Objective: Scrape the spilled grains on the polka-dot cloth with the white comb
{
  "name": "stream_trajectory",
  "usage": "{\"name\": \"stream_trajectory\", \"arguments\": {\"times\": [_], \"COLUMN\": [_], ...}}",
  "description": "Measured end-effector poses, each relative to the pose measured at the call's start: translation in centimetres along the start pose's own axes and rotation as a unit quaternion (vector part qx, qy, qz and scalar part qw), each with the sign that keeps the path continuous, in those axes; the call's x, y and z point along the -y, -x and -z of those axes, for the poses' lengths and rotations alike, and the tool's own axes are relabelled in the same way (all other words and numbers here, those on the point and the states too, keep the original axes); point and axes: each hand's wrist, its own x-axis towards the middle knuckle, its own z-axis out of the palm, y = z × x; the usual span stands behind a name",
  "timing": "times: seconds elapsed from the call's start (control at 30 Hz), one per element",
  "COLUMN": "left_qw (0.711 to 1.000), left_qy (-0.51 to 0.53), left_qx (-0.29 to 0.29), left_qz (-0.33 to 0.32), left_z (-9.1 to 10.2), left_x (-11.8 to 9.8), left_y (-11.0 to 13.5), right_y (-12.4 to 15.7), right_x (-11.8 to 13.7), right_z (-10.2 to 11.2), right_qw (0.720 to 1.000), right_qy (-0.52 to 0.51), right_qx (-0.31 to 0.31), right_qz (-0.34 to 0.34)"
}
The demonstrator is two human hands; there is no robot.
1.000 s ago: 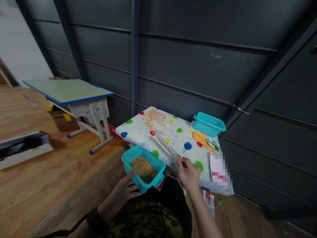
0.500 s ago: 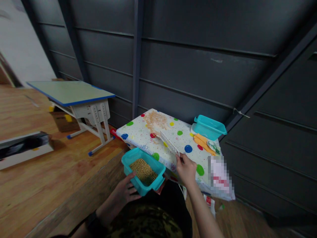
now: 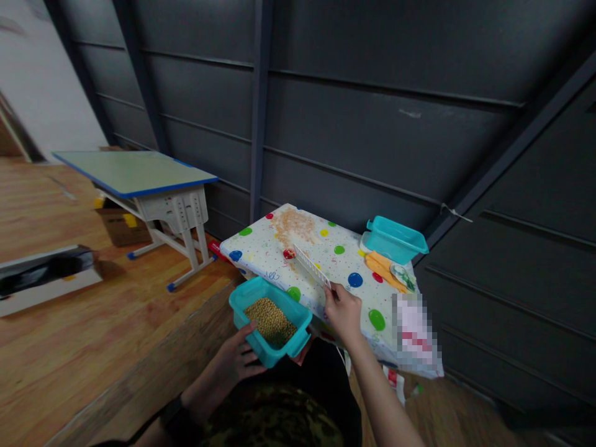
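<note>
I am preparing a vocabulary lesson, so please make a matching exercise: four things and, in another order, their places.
1. beans
2. white slotted tool
3. orange cloth
4. desk

A. in the right hand
B. on the floor
C. in the near tub, held by the left hand
D. on the tablecloth, by the far tub

Pairs: 1-C, 2-A, 3-D, 4-B

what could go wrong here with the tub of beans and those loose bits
The turquoise tub might tip and spill its beans: the left hand holds it from one side, at the table's near edge.
The loose bits lie close to the table's edge, so a stray sweep of the right hand's white slotted tool could scatter some off.
</note>
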Motion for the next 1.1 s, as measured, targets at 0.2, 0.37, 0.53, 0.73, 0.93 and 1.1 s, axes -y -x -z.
{"name": "stream_trajectory", "arguments": {"times": [0.2, 0.37, 0.53, 0.73, 0.93, 1.1], "left_qw": [1.000, 1.000, 1.000, 1.000, 1.000, 1.000], "left_qy": [0.008, 0.011, 0.006, 0.006, 0.003, 0.006], "left_qx": [-0.013, -0.014, 0.002, 0.007, 0.015, 0.016], "left_qz": [0.008, 0.008, -0.004, -0.001, -0.010, -0.012], "left_z": [-0.8, -0.6, -0.1, 0.3, 0.3, 0.1], "left_x": [-0.4, -0.4, -0.1, 0.2, 0.4, 0.5], "left_y": [0.8, 0.8, 0.4, -0.3, 0.0, 0.1], "right_y": [-0.4, -0.3, 0.0, 0.3, 1.2, 2.1], "right_x": [0.7, 1.0, 1.2, 1.3, 2.2, 3.2], "right_z": [-0.3, -0.2, 0.5, 1.2, 1.7, 2.5], "right_qw": [0.999, 0.999, 0.998, 0.997, 0.997, 0.999], "right_qy": [-0.022, -0.037, -0.051, -0.064, -0.076, -0.052], "right_qx": [0.025, 0.025, 0.025, 0.006, 0.015, -0.006], "right_qz": [0.011, 0.005, -0.013, -0.031, -0.011, 0.012]}}
